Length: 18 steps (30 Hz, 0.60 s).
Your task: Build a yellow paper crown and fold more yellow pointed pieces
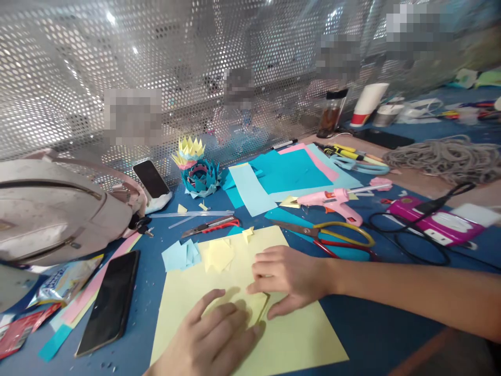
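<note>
A small folded piece of yellow paper [257, 307] lies between my hands on a large pale yellow sheet [309, 342]. My left hand [219, 334] rests over its near side, fingers spread, fingertips touching it and the index finger lifted. From the right, my right hand [291, 277] curls its fingers over the far edge, thumb beside the folded corner. Part of the piece is hidden beneath my fingers. Beyond my hands are a pile of folded yellow pieces [219, 255], a pile of folded light-blue pieces [182, 255] and a single yellow piece [248, 235].
Scissors [340, 235], a pink glue gun [332, 201] and a red utility knife [213, 225] lie past the sheet. Behind stand a folded-paper model [199, 175] and blue paper [293, 169]. Leftward are a phone [109, 303] and a backpack [58, 209]; cords [450, 154] lie right.
</note>
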Available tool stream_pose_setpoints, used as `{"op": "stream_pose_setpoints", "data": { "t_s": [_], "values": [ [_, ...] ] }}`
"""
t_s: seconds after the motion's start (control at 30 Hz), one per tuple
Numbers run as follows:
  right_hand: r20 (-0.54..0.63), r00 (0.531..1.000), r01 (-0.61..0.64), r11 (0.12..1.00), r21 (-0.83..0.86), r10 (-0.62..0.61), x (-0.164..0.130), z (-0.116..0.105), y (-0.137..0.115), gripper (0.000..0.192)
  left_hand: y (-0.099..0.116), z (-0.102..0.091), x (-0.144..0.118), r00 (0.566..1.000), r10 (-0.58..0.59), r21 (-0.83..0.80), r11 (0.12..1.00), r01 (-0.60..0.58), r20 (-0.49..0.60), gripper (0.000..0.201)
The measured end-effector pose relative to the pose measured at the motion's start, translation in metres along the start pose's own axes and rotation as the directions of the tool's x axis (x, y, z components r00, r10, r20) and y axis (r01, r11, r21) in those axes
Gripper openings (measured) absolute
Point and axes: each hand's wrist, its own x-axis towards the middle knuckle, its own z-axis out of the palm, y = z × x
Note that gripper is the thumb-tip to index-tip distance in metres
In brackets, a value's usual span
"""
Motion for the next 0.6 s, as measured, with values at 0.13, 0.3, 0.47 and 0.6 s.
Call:
{"op": "stream_pose_setpoints", "data": {
  "t_s": [0.13,0.3,0.47,0.6],
  "values": [
    [-0.026,0.999,-0.030,0.999,0.027,0.031,0.003,0.001,-0.003,0.025,0.002,0.005,-0.003,0.999,-0.044,0.005,0.999,0.044,-0.031,0.034],
    [-0.114,0.978,-0.164,0.981,0.108,0.176,0.003,0.001,-0.008,0.025,-0.002,-0.003,0.003,0.986,-0.063,0.005,0.998,0.063,0.155,0.042],
    [-0.114,0.942,-0.285,0.933,0.220,0.315,0.002,0.003,-0.006,0.020,-0.009,-0.003,0.002,0.947,-0.154,-0.083,0.979,0.184,0.282,0.043],
    [-0.089,0.934,-0.317,0.917,0.241,0.346,0.002,0.004,-0.004,0.019,-0.011,0.000,-0.003,0.960,-0.100,-0.102,0.986,0.131,0.263,0.038]
  ]
}}
